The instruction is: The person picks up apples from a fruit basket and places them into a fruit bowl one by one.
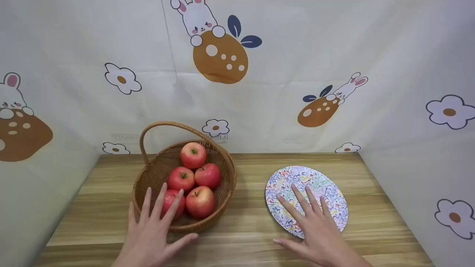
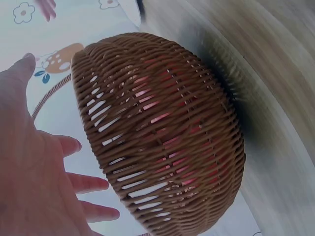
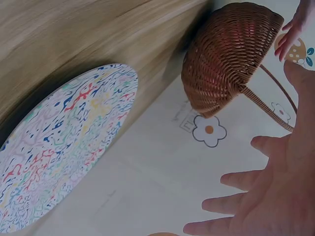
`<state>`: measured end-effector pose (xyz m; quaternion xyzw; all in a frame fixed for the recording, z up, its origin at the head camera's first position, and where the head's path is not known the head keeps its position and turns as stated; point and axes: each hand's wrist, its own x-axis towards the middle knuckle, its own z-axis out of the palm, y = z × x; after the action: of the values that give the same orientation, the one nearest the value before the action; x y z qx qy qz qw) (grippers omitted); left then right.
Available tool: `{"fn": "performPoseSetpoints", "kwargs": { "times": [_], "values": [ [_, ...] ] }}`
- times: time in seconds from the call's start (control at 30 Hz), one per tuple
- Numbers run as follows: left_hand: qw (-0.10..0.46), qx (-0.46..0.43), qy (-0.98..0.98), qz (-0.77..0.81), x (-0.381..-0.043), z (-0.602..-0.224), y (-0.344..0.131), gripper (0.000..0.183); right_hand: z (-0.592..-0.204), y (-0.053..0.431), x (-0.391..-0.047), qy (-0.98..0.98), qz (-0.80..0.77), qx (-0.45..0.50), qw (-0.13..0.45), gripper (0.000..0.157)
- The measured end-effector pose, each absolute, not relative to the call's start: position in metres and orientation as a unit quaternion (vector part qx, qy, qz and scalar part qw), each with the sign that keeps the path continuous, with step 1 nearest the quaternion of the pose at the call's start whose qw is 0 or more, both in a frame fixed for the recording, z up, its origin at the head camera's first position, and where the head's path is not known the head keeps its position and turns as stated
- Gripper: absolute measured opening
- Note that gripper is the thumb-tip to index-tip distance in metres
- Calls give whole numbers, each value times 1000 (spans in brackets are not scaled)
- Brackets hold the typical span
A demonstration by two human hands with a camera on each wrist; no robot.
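Observation:
A brown wicker basket [image 1: 231, 193] with a tall arched handle [image 1: 174, 125] stands on the left of the wooden table, several red apples [image 1: 200, 202] inside it. My left hand [image 1: 150, 230], fingers spread, hovers over the basket's near rim and overlaps one apple in the head view. The left wrist view shows this hand [image 2: 44, 172] beside the woven wall [image 2: 162, 137], apart from it. On the right lies a round plate-like disc [image 1: 297, 178] with a multicoloured speckled pattern. Above its near edge, my right hand [image 1: 317, 230] is spread with nothing held; the right wrist view shows it raised off the disc [image 3: 69, 142].
The wood-grain table [image 1: 252, 222] is enclosed at the back and both sides by a pale cloth [image 1: 267, 104] printed with rabbits and flowers. A strip of table separates the basket from the disc. The basket stands close to the back cloth.

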<state>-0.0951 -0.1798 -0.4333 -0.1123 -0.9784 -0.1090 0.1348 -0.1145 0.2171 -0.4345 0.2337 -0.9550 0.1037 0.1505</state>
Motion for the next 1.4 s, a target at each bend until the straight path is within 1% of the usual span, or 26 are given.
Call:
{"fn": "performPoseSetpoints", "kwargs": {
  "times": [0.27, 0.5, 0.77, 1.0, 1.13, 1.4],
  "values": [
    [123, -88, -983, -107, -99, -431, -189, 101, -433, 205, -116, -948, 115, 253, 154, 89],
    [99, -66, -986, -114, -102, -430, -196, 100, -431, 192, -118, -941, 125, 272, 157, 89],
    [108, -53, -986, -118, -105, -431, -205, 99, -426, 176, -117, -929, 127, 305, 168, 89],
    [85, -29, -987, -134, -110, -429, -213, 101, -421, 163, -118, -924, 129, 322, 162, 90],
    [73, -22, -987, -138, -112, -429, -215, 101, -418, 156, -118, -921, 141, 329, 152, 91],
    [51, -9, -987, -154, -115, -432, -222, 102, -412, 143, -117, -915, 182, 344, 104, 85]
  ]
}}
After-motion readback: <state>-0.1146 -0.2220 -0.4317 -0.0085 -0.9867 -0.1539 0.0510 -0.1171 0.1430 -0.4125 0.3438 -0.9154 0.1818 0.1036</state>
